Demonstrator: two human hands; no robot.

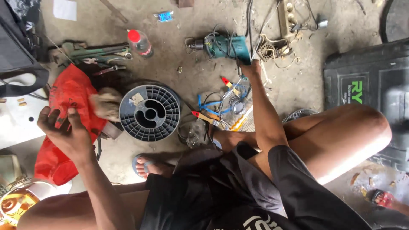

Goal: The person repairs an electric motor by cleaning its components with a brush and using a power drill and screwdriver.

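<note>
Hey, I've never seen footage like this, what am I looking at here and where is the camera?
There is no machine here: a person sits on a concrete floor, and one camera worn on their head looks down past their knees. The left hand reaches over a red bag, fingers spread; I cannot tell if it grips anything. The right hand stretches forward to a teal power drill and touches its rear end. Between the two hands lies a grey plastic spool. Nearby are a red-capped bottle, wrenches, red-handled screwdrivers beside blue wires, and a dark tool case on the right. The person's foot in a blue sandal shows below the spool.
</note>
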